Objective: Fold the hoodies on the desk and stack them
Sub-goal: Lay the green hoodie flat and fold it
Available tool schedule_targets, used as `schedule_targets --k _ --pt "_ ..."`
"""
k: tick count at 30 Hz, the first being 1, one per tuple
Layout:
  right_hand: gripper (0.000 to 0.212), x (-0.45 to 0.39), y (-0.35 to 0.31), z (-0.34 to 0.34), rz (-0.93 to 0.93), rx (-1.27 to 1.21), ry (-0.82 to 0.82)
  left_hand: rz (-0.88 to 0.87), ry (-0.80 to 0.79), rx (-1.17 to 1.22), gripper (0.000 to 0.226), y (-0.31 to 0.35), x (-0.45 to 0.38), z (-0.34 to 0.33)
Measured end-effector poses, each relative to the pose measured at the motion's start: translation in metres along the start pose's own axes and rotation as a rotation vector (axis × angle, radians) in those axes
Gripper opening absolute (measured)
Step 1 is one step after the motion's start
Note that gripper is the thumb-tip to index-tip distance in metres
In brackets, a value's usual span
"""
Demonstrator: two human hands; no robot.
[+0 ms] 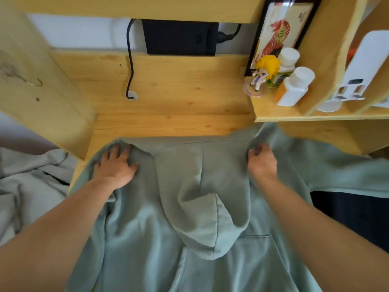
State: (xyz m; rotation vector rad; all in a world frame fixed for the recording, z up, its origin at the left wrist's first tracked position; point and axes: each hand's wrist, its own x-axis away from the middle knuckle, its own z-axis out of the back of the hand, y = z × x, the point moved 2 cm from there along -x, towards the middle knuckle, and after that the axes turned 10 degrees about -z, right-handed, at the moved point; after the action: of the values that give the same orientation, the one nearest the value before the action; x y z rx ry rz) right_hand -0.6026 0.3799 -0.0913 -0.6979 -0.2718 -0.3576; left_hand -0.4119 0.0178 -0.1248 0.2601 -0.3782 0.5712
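Head view: both hands [114, 163] [262, 160] hold green hoodie [189, 186] near desk [168, 98] edge.

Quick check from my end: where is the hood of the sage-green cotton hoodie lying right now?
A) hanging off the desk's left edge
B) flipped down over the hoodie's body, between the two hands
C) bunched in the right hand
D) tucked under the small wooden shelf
B: the hood of the sage-green cotton hoodie lies over its body, between the left hand and the right hand.
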Motion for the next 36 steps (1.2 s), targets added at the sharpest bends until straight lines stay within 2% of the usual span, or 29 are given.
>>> schedule_targets --k 3,4,5,7,9,11,14,16,18,20,21,22,23,25,27,30,33,36 --pt "0.038 0.028 0.022 0.01 0.282 0.086 0.01 -0.114 0.459 0.047 0.046 0.031 0.028 0.006" --pt "0.036 0.031 0.025 0.011 0.297 0.123 -0.018 -0.105 0.528 0.123 0.038 0.043 0.037 0.005" --pt "0.034 0.029 0.024 0.009 0.263 0.153 -0.053 -0.051 0.488 0.262 0.035 0.052 0.038 0.003" --pt "0.032 0.017 0.013 0.003 0.148 0.151 -0.122 0.146 0.288 0.56 0.044 0.067 0.029 -0.001" --pt "0.037 0.0 -0.005 -0.004 0.052 0.099 -0.148 0.204 0.194 0.701 0.05 0.074 0.009 -0.002" --pt "0.032 -0.015 -0.023 -0.013 0.05 0.091 -0.122 0.157 0.289 0.723 0.032 0.08 -0.011 0.009" --pt "0.021 -0.028 -0.034 -0.023 0.149 0.024 -0.002 0.108 0.522 0.743 0.037 0.085 -0.032 0.031" --pt "0.024 -0.036 -0.026 -0.031 0.121 -0.014 0.002 0.114 0.48 0.694 0.029 0.082 -0.037 0.026" --pt "0.035 -0.034 -0.012 -0.034 0.162 -0.042 0.053 0.129 0.503 0.66 0.034 0.078 -0.026 0.01" --pt "0.046 -0.018 -0.002 -0.032 0.456 0.073 0.218 0.031 0.636 0.506 0.043 0.08 0.002 -0.003" --pt "0.051 -0.01 0.003 -0.032 0.622 0.21 0.285 -0.021 0.645 0.352 0.05 0.081 0.017 -0.01" --pt "0.055 -0.007 0.01 -0.034 0.74 0.371 0.298 -0.05 0.608 0.201 0.057 0.079 0.028 -0.019" --pt "0.058 -0.01 0.017 -0.034 0.746 0.523 0.246 -0.021 0.5 0.095 0.061 0.072 0.036 -0.027" --pt "0.065 -0.027 0.031 -0.026 0.503 0.712 0.069 0.086 0.28 0.044 0.063 0.046 0.043 -0.044" --pt "0.073 -0.039 0.049 -0.014 0.317 0.77 -0.035 0.113 0.176 0.043 0.065 0.022 0.044 -0.053" --pt "0.076 -0.011 0.078 -0.007 0.331 0.802 -0.051 0.06 0.168 0.011 0.066 0.008 0.041 -0.051" --pt "0.075 0.027 0.108 -0.001 0.389 0.816 0.008 0.042 0.164 -0.02 0.066 0.003 0.037 -0.046" --pt "0.074 0.01 0.108 0.004 0.395 0.823 0.002 0.025 0.152 -0.037 0.066 0.006 0.043 -0.047"
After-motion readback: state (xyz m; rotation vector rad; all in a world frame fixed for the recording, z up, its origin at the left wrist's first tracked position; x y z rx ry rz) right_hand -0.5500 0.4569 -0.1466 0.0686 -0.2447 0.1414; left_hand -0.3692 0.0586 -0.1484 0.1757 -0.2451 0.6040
